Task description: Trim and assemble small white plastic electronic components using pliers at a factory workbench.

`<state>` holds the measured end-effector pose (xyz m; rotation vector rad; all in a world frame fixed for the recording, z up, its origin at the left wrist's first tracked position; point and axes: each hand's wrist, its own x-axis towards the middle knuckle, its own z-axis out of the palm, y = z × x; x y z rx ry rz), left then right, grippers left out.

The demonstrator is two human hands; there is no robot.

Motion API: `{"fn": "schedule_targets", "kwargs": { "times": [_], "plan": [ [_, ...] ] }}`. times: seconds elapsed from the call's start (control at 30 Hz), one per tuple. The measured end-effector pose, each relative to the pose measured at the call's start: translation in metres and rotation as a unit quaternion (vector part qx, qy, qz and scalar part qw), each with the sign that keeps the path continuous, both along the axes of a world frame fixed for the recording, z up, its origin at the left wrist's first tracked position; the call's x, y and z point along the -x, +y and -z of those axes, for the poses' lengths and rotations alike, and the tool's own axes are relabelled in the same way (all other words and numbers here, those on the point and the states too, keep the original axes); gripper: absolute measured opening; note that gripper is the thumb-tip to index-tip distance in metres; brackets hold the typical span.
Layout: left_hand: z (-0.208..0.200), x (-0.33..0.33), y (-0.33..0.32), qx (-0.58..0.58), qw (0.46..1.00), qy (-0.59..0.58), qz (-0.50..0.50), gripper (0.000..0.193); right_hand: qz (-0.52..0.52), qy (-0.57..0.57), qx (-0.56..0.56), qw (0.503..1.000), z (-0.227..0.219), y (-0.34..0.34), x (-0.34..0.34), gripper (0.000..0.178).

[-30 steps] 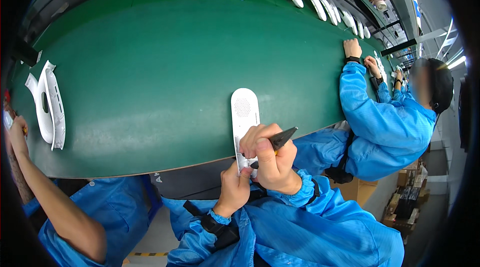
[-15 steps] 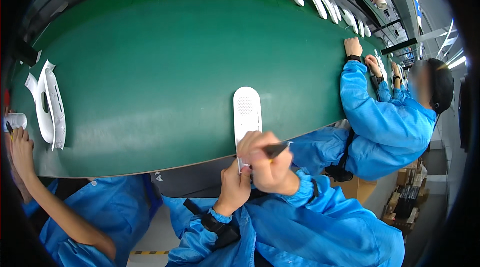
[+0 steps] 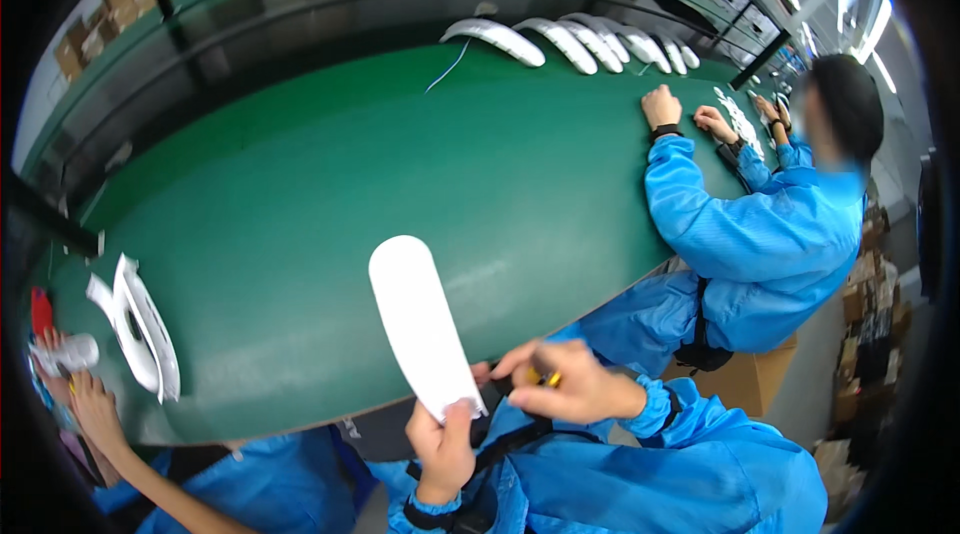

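A long white plastic cover (image 3: 415,314) with a rounded far end slants over the front edge of the green table. Its smooth, plain face is toward me. My left hand (image 3: 443,449) grips its near end, thumb on top. Just right of that end, my right hand (image 3: 580,389) is closed around a small tool with a black and yellow handle (image 3: 545,372). The fingers hide much of the tool, and its kind cannot be made out. My right fingertips are close to the cover's near corner; whether they touch it is unclear.
White curved parts (image 3: 132,329) lie on the table (image 3: 300,194) at left, near another person's hand (image 3: 95,412). Several curved white pieces (image 3: 560,42) line the far edge, one with a blue wire. A co-worker in blue (image 3: 745,204) sits at right. A black rack post (image 3: 45,209) stands left.
The cover has been turned from its perforated face to its plain face. My right hand and the tool have come away from its near end, toward the right. The head view has shifted.
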<state>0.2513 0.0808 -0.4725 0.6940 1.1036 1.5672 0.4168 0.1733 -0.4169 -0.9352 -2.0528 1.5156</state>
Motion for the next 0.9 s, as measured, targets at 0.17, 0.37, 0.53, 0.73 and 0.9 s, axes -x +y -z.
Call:
{"fn": "schedule_targets", "kwargs": {
  "times": [0.17,0.37,0.53,0.73,0.9],
  "plan": [
    [-0.012,0.013,0.022,-0.023,0.999,-0.021,0.018,0.051,-0.043,0.053,-0.072,0.995,0.021,-0.007,0.026,0.034],
    [-0.017,0.029,0.04,-0.085,0.996,-0.027,0.024,0.073,0.036,0.075,-0.04,0.996,0.005,0.025,0.03,0.025],
    [0.006,0.049,0.042,-0.045,0.994,0.102,-0.019,0.053,0.134,0.078,-0.061,0.986,0.014,0.121,0.042,0.022],
    [0.004,0.049,0.049,-0.04,0.988,0.15,-0.015,0.044,0.31,0.123,-0.041,0.942,0.006,0.247,0.081,0.026],
    [0.01,0.062,0.038,-0.025,0.986,0.162,-0.015,0.035,0.173,0.117,0.049,0.977,0.022,0.212,0.084,0.019]
  ]
}}
